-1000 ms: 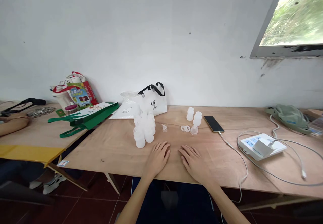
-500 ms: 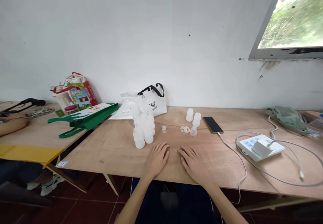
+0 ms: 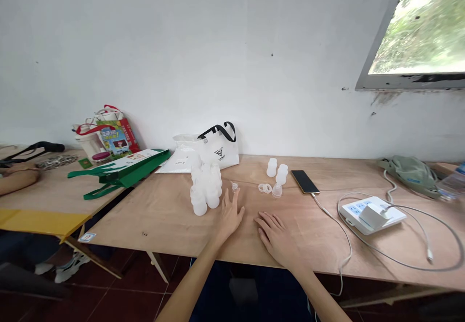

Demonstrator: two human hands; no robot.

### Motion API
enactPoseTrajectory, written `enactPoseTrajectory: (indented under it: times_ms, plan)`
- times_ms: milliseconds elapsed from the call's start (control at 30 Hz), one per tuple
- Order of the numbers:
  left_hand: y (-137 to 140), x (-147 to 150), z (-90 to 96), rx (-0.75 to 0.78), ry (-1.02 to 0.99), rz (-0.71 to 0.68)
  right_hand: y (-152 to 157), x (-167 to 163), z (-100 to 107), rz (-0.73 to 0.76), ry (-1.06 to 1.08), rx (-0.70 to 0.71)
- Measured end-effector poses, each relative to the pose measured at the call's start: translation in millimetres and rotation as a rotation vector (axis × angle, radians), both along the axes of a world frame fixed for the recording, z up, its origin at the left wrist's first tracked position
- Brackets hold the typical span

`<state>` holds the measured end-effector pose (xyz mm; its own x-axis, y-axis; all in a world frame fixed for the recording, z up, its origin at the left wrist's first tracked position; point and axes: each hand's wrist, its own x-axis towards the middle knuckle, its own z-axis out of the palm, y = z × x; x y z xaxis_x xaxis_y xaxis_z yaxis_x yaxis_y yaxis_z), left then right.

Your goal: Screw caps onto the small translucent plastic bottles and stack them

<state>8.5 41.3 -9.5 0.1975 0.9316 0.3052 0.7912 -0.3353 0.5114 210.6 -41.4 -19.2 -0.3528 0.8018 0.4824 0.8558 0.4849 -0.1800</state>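
My left hand (image 3: pixel 229 215) reaches forward over the wooden table (image 3: pixel 152 215), fingers apart and holding nothing. Its fingertips are close to a small clear plastic piece (image 3: pixel 234 185); whether they touch it I cannot tell. Just left of that hand stands a cluster of several translucent white bottles (image 3: pixel 205 186). My right hand (image 3: pixel 275 235) lies flat on the tabletop with its fingers loosely stretched. Ahead of it are two white rings (image 3: pixel 265 188), a clear dome-shaped cap (image 3: pixel 277 191) and two more translucent bottles (image 3: pixel 276 170).
A phone (image 3: pixel 305 181) on a charging cable lies to the right, near a white power strip (image 3: pixel 370 213) with looping cords. White bags (image 3: pixel 218 150) lean against the wall. A green bag (image 3: pixel 127 169) bridges toward the left table, where another person's arm (image 3: pixel 20 179) rests.
My left hand has moved forward from resting on the table toward the small clear piece. The right hand has stayed nearly in place. The view has shifted slightly.
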Motion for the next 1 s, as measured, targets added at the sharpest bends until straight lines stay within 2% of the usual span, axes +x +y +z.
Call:
enactPoseTrajectory:
  times_ms: [233,367,467,633,733,867,1000]
  plan:
    - [51,14,7.3,0.049,0.007,0.017,-2,-2,5,0.003,0.000,-0.006]
    - [63,12,12.3,0.045,0.025,-0.040,-2,-3,7,-0.003,-0.001,-0.024]
    - [49,8,20.4,0.051,0.024,-0.106,-3,-3,8,-0.001,-0.004,-0.027]
    - [-4,-1,28.8,0.093,0.000,-0.242,-3,-3,7,0.002,0.000,-0.011]
    - [-25,-6,20.2,0.061,0.004,-0.206,-2,-2,6,0.002,-0.001,-0.012]
    - [-31,-11,3.8,0.110,-0.120,-0.126,-2,-2,5,-0.002,-0.002,-0.020]
    - [-34,-13,8.5,0.212,-0.210,-0.101,-2,-2,5,-0.001,-0.007,-0.031]
